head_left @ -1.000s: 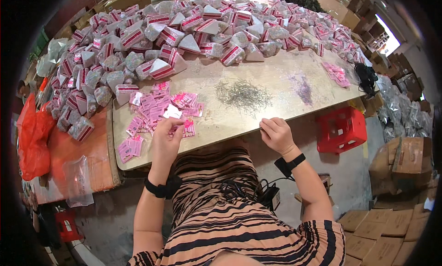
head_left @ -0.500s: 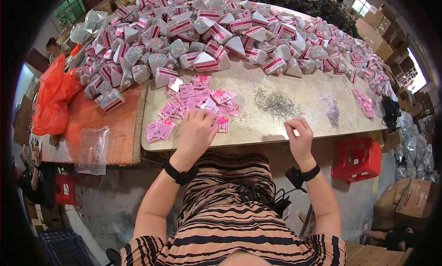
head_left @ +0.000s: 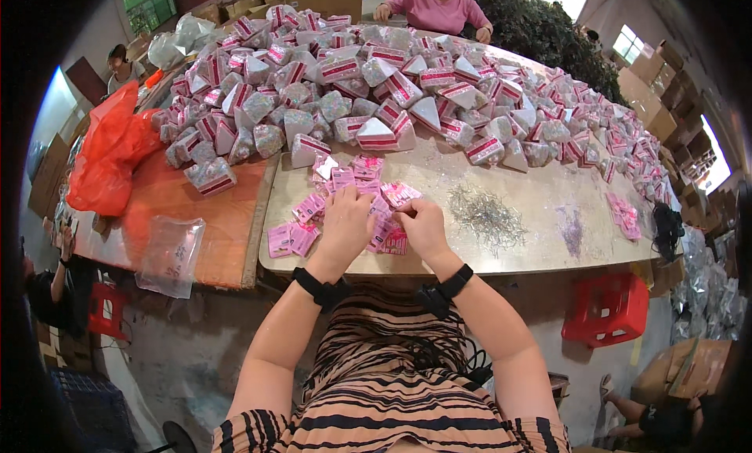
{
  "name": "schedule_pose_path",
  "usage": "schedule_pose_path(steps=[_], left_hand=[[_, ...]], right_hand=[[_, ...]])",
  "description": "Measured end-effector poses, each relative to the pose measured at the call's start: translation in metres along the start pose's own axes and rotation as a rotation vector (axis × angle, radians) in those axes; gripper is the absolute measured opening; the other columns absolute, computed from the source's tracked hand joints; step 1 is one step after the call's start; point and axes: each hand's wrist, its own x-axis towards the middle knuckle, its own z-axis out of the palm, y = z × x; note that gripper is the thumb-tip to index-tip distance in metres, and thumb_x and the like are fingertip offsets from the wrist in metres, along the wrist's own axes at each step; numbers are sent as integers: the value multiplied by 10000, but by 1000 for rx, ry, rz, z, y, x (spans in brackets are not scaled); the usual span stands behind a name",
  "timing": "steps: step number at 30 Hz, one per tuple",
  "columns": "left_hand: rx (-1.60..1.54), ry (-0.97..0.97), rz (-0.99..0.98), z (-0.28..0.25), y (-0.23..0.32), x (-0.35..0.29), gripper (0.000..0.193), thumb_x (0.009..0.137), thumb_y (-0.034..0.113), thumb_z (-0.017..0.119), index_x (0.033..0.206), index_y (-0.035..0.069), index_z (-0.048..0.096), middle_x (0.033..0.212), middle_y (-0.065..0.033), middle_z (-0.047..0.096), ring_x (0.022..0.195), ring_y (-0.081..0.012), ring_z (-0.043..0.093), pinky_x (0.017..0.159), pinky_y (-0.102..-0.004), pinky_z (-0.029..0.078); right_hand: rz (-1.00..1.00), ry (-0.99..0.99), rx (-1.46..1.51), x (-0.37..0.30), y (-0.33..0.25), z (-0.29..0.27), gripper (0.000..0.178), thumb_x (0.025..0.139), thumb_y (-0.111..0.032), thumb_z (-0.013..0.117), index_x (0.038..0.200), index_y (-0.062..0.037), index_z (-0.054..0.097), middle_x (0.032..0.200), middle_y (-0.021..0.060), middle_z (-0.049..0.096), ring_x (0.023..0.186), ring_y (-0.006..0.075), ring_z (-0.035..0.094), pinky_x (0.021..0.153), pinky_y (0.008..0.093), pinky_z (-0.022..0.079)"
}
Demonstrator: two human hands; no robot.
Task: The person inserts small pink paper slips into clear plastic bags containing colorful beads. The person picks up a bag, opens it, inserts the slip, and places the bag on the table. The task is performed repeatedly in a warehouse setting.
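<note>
Since half a second ago, the right hand crosses from beside the heap of thin metallic pieces to the right edge of the scattered pink cards. The left hand stays over those cards, and the two hands are now near each other, with a few cards between them.

The cards lie in a loose, overlapping patch on the near part of the pale surface, in front of the mound of wedge-shaped packets. The left grip points down into the patch, its fingertips mostly hidden behind the hand, so I cannot tell whether it is clamped on a card. The right grip has thumb and fingers bent in close to each other at the edge of a card; whether anything is held between them I cannot tell.

To handle the cards well here, it seems best to steady the patch lightly with the left fingers and take one card by its edge with the right, since overlapping cards may well slide or lift together. A light pinch should avoid creasing them. Keeping the wrists low and clear of the metallic pieces would likely prevent scattering those among the cards.
</note>
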Motion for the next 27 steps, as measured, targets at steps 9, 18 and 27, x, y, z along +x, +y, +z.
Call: schedule_pose_path(steps=[9,18,27], left_hand=[[-166,16,-42,4,-11,0,199,772,104,675,958,34,672,909,-131,567,946,-325,542,846,-429,411],[-691,39,-148,-8,-6,19,94,785,47,693,846,-10,648,803,-79,641,765,-161,602,707,-296,474],[-537,66,141,-47,28,42,121,758,57,697,803,-9,605,773,-135,576,806,-309,565,741,-391,426]], right_hand=[[60,81,452,12,12,24,44,794,-45,700,793,-19,665,831,76,670,689,150,623,615,276,489],[276,-94,1171,-1,-22,1,24,901,-44,621,917,-32,634,927,115,694,661,132,643,526,228,498],[288,-169,1342,-4,-36,-16,106,927,-107,599,996,-26,606,872,99,674,663,163,653,565,284,539]])
